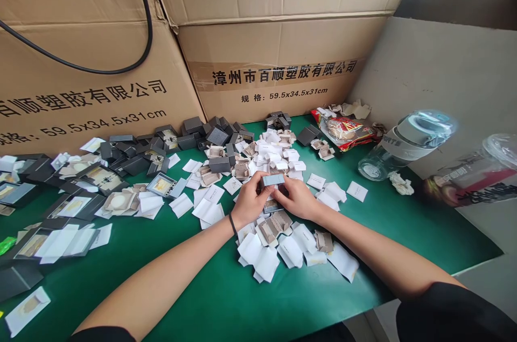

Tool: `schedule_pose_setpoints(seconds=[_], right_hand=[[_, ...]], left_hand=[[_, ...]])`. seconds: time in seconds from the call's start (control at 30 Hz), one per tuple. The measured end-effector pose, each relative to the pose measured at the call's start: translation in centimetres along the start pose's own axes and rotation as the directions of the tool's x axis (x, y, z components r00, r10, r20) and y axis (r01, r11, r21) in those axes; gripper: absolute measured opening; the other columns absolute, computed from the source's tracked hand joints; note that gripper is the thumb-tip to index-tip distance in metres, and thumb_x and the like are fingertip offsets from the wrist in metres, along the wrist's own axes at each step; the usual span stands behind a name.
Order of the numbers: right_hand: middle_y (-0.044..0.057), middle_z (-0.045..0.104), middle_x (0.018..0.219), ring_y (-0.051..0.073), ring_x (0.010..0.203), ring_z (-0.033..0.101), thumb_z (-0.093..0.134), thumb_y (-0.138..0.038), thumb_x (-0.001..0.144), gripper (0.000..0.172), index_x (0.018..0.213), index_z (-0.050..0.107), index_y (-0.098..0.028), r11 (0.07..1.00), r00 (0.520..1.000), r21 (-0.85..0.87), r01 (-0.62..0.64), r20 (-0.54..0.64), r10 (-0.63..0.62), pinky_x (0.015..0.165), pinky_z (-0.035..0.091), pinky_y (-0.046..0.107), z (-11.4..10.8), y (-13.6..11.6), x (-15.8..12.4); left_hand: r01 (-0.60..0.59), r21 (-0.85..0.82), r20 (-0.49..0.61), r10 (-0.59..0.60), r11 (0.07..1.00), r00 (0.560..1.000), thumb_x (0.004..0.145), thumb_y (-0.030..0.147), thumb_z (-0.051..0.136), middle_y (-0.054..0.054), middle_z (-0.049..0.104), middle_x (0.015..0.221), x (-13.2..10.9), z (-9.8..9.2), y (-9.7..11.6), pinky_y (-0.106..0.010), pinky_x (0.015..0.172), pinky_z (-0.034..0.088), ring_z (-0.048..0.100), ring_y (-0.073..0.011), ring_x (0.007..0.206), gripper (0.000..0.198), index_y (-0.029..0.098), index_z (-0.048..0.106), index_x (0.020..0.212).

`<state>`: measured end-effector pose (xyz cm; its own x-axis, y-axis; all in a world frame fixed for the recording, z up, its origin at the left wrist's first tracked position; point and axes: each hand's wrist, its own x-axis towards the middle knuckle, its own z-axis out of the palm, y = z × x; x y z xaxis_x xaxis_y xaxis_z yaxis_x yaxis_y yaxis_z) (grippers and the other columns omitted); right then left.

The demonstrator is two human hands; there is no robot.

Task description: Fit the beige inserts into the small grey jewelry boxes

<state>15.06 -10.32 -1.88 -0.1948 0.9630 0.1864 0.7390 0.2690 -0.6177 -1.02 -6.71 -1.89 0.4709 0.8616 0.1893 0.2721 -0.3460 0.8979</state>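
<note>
Left hand [251, 201] and right hand [298, 196], fingers curled, grip the small box [273, 180]; probably light, stiff: hold opposite sides.

Bare forearms [173, 269] angled inward, left grip [251, 201] and right grip [298, 199] close together, fingers [257, 185] curled

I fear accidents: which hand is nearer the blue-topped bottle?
Right. The right hand is left of the blue-topped bottle, at the right of the small grey box; the left hand, at its left, is farther away.
</note>
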Motion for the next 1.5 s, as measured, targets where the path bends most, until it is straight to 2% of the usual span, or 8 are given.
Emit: schedule_pose_setpoints(seconds=[0.23, 0.57, 1.07, 1.5], right_hand=[[0.0, 0.056, 0.067, 0.013, 0.056, 0.049, 0.042, -0.032, 0.086, 0.013, 0.081, 0.042, -0.02, 1.0, 1.0, -0.024, 0.01, 0.0, -0.01, 0.054, 0.032, 0.022, 0.05, 0.09, 0.04], [0.002, 0.056, 0.069, 0.014, 0.058, 0.051, 0.042, -0.032, 0.086, 0.013, 0.081, 0.042, -0.02, 0.998, 1.0, -0.057, -0.006, 0.004, 0.006, 0.055, 0.034, 0.023, 0.16, -0.01, -0.04], [0.002, 0.057, 0.069, 0.014, 0.058, 0.051, 0.043, -0.031, 0.085, 0.012, 0.081, 0.044, -0.019, 0.995, 1.0, -0.101, -0.006, 0.003, 0.006, 0.055, 0.034, 0.023, 0.09, -0.1, 0.02], [0.002, 0.057, 0.071, 0.014, 0.059, 0.052, 0.042, -0.033, 0.087, 0.015, 0.084, 0.045, -0.018, 0.995, 1.0, -0.1, -0.009, 0.009, 0.01, 0.056, 0.035, 0.023, 0.24, 0.06, -0.03]], left_hand=[[0.01, 0.019, 0.021, -0.011, 1.0, 1.0, 0.085, 0.039, 0.048, -0.001, 0.057, 0.082, 0.01, -0.01, -0.03, -0.024, 0.068, 0.043, 0.054, -0.0137, 0.074, 0.024, 0.019, 0.049, 0.098], [-0.011, 0.071, 0.038, 0.008, 0.997, 0.999, 0.086, 0.038, 0.046, -0.001, 0.057, 0.082, -0.05, -0.08, -0.09, -0.024, 0.068, 0.042, 0.053, -0.0133, 0.071, 0.023, 0.019, 0.049, 0.098], [-0.029, 0.064, 0.045, 0.026, 0.998, 0.999, 0.086, 0.037, 0.045, -0.001, 0.058, 0.085, -0.02, -0.14, 0.28, -0.024, 0.069, 0.043, 0.055, -0.0134, 0.073, 0.022, 0.019, 0.049, 0.098], [-0.011, 0.1, 0.057, 0.005, 0.995, 0.998, 0.086, 0.039, 0.045, -0.001, 0.057, 0.081, -0.02, -0.19, 0.17, -0.024, 0.065, 0.041, 0.053, -0.013, 0.068, 0.024, 0.019, 0.049, 0.099]])
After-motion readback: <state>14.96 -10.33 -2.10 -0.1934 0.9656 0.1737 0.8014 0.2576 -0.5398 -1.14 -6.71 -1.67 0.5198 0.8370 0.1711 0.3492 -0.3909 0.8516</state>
